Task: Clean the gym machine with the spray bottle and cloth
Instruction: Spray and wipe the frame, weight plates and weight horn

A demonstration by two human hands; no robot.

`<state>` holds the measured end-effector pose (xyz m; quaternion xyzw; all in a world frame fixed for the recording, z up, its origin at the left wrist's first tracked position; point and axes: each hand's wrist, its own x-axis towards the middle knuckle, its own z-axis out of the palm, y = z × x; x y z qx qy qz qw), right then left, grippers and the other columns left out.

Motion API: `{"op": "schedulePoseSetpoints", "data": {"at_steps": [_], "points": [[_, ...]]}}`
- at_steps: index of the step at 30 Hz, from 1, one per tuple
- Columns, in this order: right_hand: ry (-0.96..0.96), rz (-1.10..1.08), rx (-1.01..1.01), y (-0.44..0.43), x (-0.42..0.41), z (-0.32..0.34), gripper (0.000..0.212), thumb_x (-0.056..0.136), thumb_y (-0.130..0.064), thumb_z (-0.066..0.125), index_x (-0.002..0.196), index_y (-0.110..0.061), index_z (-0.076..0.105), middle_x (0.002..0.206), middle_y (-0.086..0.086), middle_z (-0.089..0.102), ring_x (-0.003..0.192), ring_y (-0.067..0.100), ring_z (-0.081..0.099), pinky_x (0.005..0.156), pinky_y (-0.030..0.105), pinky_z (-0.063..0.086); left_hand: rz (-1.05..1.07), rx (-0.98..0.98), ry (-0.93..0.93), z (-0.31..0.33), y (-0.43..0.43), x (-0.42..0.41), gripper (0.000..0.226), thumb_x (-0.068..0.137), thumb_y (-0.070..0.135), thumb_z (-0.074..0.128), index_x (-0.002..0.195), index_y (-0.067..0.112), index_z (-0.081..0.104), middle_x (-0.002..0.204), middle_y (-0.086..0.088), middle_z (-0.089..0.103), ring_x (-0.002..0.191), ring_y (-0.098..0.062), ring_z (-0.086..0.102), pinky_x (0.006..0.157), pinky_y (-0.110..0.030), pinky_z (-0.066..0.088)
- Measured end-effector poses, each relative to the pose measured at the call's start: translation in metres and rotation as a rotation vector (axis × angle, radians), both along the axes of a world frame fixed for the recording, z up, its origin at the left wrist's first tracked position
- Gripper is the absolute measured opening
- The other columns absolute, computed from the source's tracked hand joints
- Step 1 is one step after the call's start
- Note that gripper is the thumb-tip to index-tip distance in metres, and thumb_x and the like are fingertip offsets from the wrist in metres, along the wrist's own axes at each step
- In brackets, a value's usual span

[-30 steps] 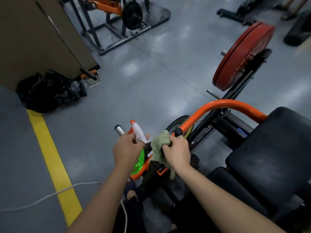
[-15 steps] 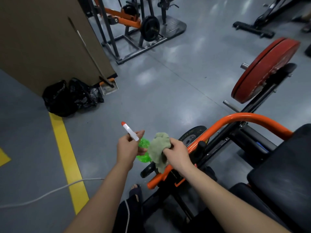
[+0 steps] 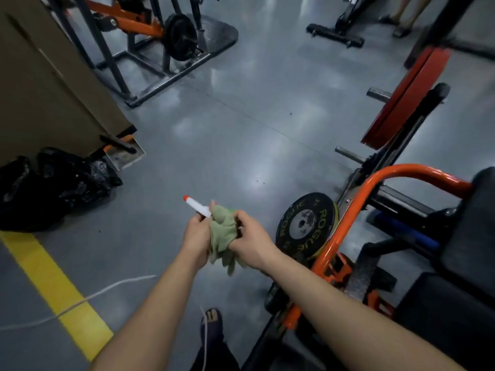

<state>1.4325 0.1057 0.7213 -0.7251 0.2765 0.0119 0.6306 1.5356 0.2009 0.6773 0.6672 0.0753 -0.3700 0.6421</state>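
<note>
My left hand [image 3: 197,235] grips the spray bottle [image 3: 197,206]; only its white nozzle with the orange tip shows, pointing up and left. My right hand [image 3: 250,241] holds the pale green cloth [image 3: 223,235], bunched between both hands and covering the bottle's green body. Both hands are over the grey floor, left of the gym machine. The machine's orange tube frame [image 3: 356,210] curves to the right of my right hand, with a black Rogue weight plate [image 3: 305,223] beside it and black pads [image 3: 471,231] at the right edge.
A red weight plate [image 3: 407,100] stands on the machine's far side. Black rubbish bags [image 3: 51,183] lie at the left by a brown wall. A white cable [image 3: 88,299] crosses the yellow floor line [image 3: 56,287]. Another orange and black rack [image 3: 150,30] stands behind. A person's legs [image 3: 404,12] show far right.
Both hands have come away from the orange frame and handle, moving left over the floor. The cloth is now pressed against the bottle between my hands, and the view has swung left and up.
</note>
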Motion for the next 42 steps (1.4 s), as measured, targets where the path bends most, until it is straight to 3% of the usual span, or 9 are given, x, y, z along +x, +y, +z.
{"op": "schedulePoseSetpoints", "data": {"at_steps": [3, 8, 12, 17, 25, 30, 36, 40, 42], "points": [[0.014, 0.034, 0.077, 0.037, 0.044, 0.008, 0.037, 0.08, -0.007, 0.071, 0.114, -0.019, 0.061, 0.105, 0.012, 0.073, 0.081, 0.018, 0.066, 0.066, 0.025, 0.054, -0.106, 0.02, 0.018, 0.012, 0.031, 0.059, 0.029, 0.102, 0.041, 0.06, 0.101, 0.013, 0.065, 0.084, -0.01, 0.067, 0.072, -0.022, 0.064, 0.063, -0.032, 0.053], [0.066, -0.051, 0.17, 0.046, 0.055, 0.007, 0.041, 0.085, -0.007, 0.061, 0.121, -0.027, 0.065, 0.113, 0.002, 0.075, 0.111, 0.022, 0.069, 0.096, 0.037, 0.055, -0.576, 0.394, -0.241, 0.005, 0.016, 0.128, 0.062, 0.074, 0.078, 0.061, 0.076, 0.016, 0.059, 0.084, -0.021, 0.071, 0.083, -0.039, 0.071, 0.079, -0.045, 0.057], [0.205, -0.24, -0.06, 0.013, 0.033, 0.0, 0.029, 0.086, -0.012, 0.053, 0.1, -0.025, 0.075, 0.083, 0.0, 0.075, 0.079, 0.006, 0.071, 0.087, 0.04, 0.059, -0.852, 0.439, -0.533, 0.019, -0.023, 0.114, 0.046, 0.096, 0.056, 0.058, 0.082, 0.012, 0.059, 0.076, -0.011, 0.067, 0.095, -0.04, 0.067, 0.072, -0.04, 0.05], [0.307, -0.338, -0.285, -0.021, 0.005, -0.002, 0.078, 0.088, -0.03, 0.073, 0.156, -0.027, 0.035, 0.147, -0.003, 0.052, 0.13, 0.013, 0.053, 0.11, 0.036, 0.044, -1.0, 0.275, -0.515, 0.044, -0.056, 0.082, 0.028, 0.098, 0.048, 0.062, 0.108, 0.024, 0.07, 0.094, 0.006, 0.072, 0.096, -0.016, 0.068, 0.072, -0.024, 0.045], [0.294, -0.318, -0.311, -0.059, -0.014, -0.004, 0.102, 0.083, -0.021, 0.074, 0.162, -0.032, 0.01, 0.161, -0.002, 0.037, 0.144, 0.021, 0.042, 0.114, 0.04, 0.041, -1.197, 0.199, -0.609, 0.066, -0.099, 0.033, 0.051, 0.091, 0.066, 0.062, 0.133, 0.038, 0.065, 0.123, 0.017, 0.067, 0.119, -0.011, 0.062, 0.096, -0.03, 0.048], [0.217, -0.408, -0.137, -0.065, -0.013, -0.012, 0.096, 0.089, -0.018, 0.065, 0.16, -0.043, 0.005, 0.141, -0.003, 0.057, 0.12, 0.022, 0.061, 0.1, 0.039, 0.051, -1.297, 0.401, -0.859, 0.085, -0.116, 0.014, 0.055, 0.098, 0.066, 0.046, 0.142, 0.036, 0.054, 0.135, 0.002, 0.065, 0.122, -0.025, 0.061, 0.092, -0.036, 0.049], [0.096, -0.525, -0.033, -0.063, -0.008, -0.035, 0.082, 0.085, -0.025, 0.063, 0.156, -0.046, 0.027, 0.147, -0.007, 0.053, 0.134, 0.012, 0.05, 0.115, 0.035, 0.041, -1.506, 0.583, -0.87, 0.085, -0.142, 0.027, 0.055, 0.089, 0.074, 0.055, 0.118, 0.029, 0.07, 0.109, 0.0, 0.072, 0.102, -0.025, 0.067, 0.083, -0.035, 0.053], [0.124, -0.624, 0.028, -0.064, -0.01, -0.05, 0.033, 0.075, -0.023, 0.078, 0.098, -0.045, 0.069, 0.08, -0.009, 0.068, 0.076, 0.001, 0.061, 0.075, 0.034, 0.055, -1.763, 0.613, -0.716, 0.064, -0.163, 0.06, 0.063, 0.076, 0.074, 0.073, 0.108, 0.019, 0.075, 0.097, 0.003, 0.069, 0.091, -0.016, 0.062, 0.076, -0.03, 0.046], [0.175, -0.742, 0.062, -0.061, -0.016, -0.067, 0.042, 0.082, -0.016, 0.083, 0.117, -0.036, 0.07, 0.064, -0.015, 0.058, 0.062, -0.006, 0.054, 0.069, 0.019, 0.049, -1.912, 0.651, -0.57, 0.049, -0.171, 0.091, 0.076, 0.073, 0.069, 0.079, 0.132, 0.023, 0.067, 0.125, 0.003, 0.064, 0.114, -0.016, 0.06, 0.098, -0.03, 0.047]]}}
